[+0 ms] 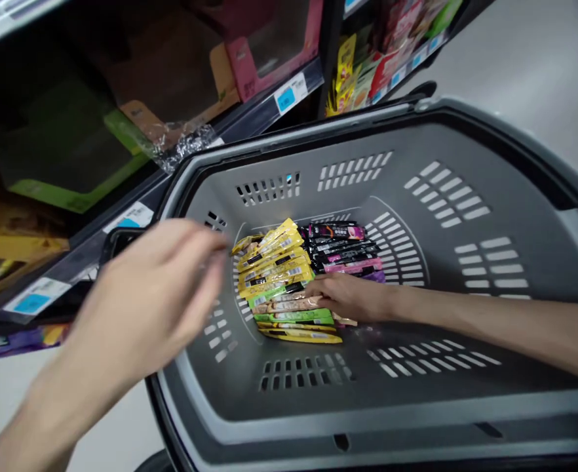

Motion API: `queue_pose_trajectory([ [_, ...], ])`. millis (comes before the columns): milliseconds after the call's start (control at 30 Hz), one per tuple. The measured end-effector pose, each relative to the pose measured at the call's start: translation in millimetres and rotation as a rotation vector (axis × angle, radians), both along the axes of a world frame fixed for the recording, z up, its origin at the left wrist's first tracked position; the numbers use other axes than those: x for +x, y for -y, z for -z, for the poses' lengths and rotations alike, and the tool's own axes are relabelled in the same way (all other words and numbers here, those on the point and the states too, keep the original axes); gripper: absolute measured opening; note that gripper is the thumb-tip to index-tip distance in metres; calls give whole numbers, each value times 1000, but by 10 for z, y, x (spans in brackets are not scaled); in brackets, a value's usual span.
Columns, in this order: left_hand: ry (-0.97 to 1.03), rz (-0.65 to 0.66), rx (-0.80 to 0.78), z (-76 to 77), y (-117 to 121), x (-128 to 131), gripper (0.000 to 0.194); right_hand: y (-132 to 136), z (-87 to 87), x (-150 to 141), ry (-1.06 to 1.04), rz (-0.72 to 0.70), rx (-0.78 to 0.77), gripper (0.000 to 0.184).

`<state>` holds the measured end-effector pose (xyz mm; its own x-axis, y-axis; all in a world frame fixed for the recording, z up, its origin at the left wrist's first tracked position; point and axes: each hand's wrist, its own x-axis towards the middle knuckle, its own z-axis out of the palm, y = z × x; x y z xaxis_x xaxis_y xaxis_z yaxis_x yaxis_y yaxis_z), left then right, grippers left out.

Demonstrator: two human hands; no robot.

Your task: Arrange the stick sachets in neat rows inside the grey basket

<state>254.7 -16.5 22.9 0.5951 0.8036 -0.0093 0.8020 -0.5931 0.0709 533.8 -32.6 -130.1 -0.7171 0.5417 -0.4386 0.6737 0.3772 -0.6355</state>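
Observation:
A grey shopping basket holds several slim snack packets in rows: yellow packets, green packets, tan ones between them, and black packets with pink and purple ones on the far side. My right hand reaches down inside from the right, its fingers closed over the edge of the tan packets; its fingertips are partly hidden. My left hand hangs above the basket's left rim, apart from the packets. Its fingers are bent and smeared by motion, so whether they hold anything does not show.
A dark shelf runs along the left and back, with price labels on its edge. Green, tan and pink display boxes stand on it. Crumpled clear plastic wrap hangs over the shelf edge by the basket rim. Bagged snacks sit farther back.

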Motion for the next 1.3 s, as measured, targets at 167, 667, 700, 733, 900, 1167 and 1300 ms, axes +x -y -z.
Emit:
queue_pose_trajectory([
  [167,-123,437,-246,281,-338,796,23,4,-57,-9,12,1,-4,34],
  [667,-162,280,-475,370,-205,574,80,-297,-594,-26,-689,668,-660,15],
  [700,-168,276,-479,362,-212,579,82,-285,-606,-27,-693,595,-600,17],
  [733,-170,273,-482,353,-221,584,84,-273,-618,-28,-696,523,-505,17],
  [900,-72,249,-496,295,-245,623,85,-234,-746,-22,-709,413,32,10],
  [1167,366,-9,-666,238,-324,656,67,-274,-878,15,-922,894,-93,24],
  [1300,432,-91,-710,257,-361,665,39,-347,-832,33,-1075,1016,-236,24],
])
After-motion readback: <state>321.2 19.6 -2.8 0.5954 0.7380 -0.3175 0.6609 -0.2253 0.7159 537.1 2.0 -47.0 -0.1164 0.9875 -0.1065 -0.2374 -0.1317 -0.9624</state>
